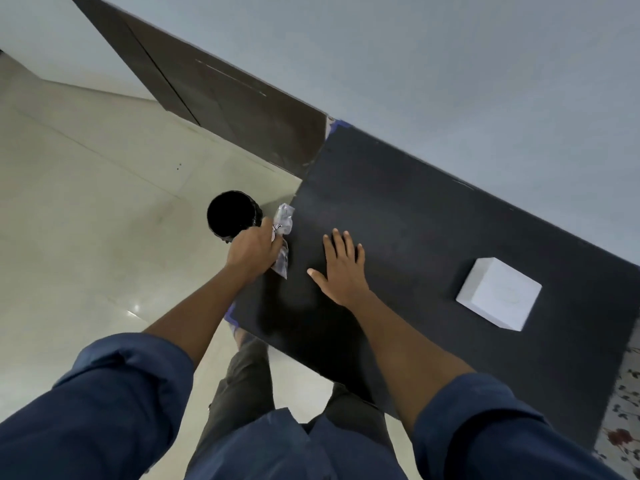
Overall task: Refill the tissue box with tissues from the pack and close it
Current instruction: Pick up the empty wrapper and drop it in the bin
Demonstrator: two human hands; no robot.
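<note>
A white cube-shaped tissue box (498, 293) stands closed on the black table (415, 216), toward the right. My left hand (252, 252) is at the table's left edge, gripping a crumpled clear plastic wrapper (283, 237) from the tissue pack. The wrapper hangs partly above and partly below my fist. My right hand (341, 268) lies flat on the tabletop with its fingers spread, holding nothing, well left of the box.
A black bin (232, 214) stands on the pale tiled floor just left of the table, right beside my left hand. A dark wooden panel (221, 98) runs along the wall behind. A flowered cloth (623, 403) shows at the far right.
</note>
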